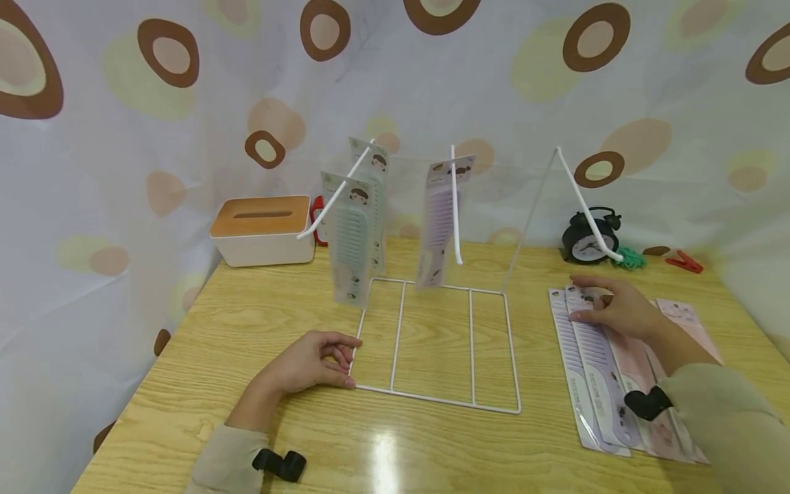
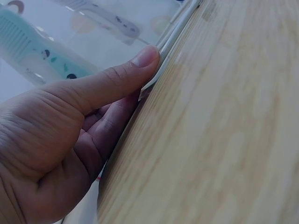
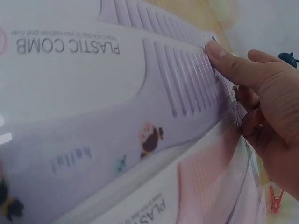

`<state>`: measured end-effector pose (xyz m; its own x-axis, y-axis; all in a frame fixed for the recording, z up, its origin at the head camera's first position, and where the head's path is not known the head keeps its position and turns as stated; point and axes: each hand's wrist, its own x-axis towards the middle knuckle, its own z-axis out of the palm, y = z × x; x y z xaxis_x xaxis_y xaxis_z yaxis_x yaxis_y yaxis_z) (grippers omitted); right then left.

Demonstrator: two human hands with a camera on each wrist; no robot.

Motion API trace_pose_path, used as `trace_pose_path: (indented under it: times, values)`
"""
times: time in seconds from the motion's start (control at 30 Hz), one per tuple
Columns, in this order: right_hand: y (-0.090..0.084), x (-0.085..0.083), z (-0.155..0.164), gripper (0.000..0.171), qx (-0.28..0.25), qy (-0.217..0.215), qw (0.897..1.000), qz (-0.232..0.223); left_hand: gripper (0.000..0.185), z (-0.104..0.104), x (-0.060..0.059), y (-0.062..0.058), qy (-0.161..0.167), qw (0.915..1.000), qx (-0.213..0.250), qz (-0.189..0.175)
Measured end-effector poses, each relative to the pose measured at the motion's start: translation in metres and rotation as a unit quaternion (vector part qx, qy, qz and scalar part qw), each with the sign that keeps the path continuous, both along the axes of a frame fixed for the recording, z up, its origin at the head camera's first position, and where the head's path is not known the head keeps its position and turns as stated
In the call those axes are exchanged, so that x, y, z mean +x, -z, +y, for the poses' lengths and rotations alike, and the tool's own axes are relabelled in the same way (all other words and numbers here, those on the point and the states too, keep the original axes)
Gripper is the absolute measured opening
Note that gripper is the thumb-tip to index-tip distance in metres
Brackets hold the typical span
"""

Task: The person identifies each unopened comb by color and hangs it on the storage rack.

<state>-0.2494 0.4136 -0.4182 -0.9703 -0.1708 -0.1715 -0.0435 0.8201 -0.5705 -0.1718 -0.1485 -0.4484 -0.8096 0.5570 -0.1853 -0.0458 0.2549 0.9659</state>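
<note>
A white wire rack [image 1: 472,343] with upright hooks stands mid-table. My left hand [image 1: 311,360] grips its front left base corner; in the left wrist view the thumb [image 2: 147,58] presses on the wire. Two packaged green combs [image 1: 350,240] hang from the left hook, and one packaged purple comb [image 1: 439,219] from the middle hook. The right hook [image 1: 583,199] bears nothing. At right, my right hand [image 1: 620,309] pinches the top end of a packaged purple comb [image 3: 182,84] in a row of packs. Beside it lie another purple pack [image 1: 570,357] and pink packs [image 3: 205,172].
Behind the rack at left stands a tissue box [image 1: 262,233] with a wooden lid, a red object [image 1: 318,219] beside it. A black alarm clock [image 1: 589,240], a green coiled item [image 1: 631,259] and a red clip [image 1: 685,261] stand along the back right, before a patterned curtain.
</note>
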Motion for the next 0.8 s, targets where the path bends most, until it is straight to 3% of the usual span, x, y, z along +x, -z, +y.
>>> trace_pose_path:
  times: [0.37,0.53,0.67,0.8]
  values:
    - [-0.003,0.001,0.002,0.059,-0.054,0.071,0.993,0.082,0.065,0.006,-0.002,-0.001,0.005,1.0,-0.004,0.007]
    - [-0.02,0.002,-0.002,0.054,-0.109,0.084,0.986,0.09,0.065,0.004,-0.004,-0.004,0.003,0.9999,-0.008,0.009]
    - [-0.038,0.006,-0.009,0.046,-0.195,0.071,0.973,0.1,0.065,0.001,-0.003,-0.004,-0.001,1.0,-0.007,0.003]
    - [-0.061,0.016,-0.018,0.048,-0.231,0.068,0.964,0.116,0.065,0.001,-0.002,-0.001,-0.003,0.9999,-0.004,-0.012]
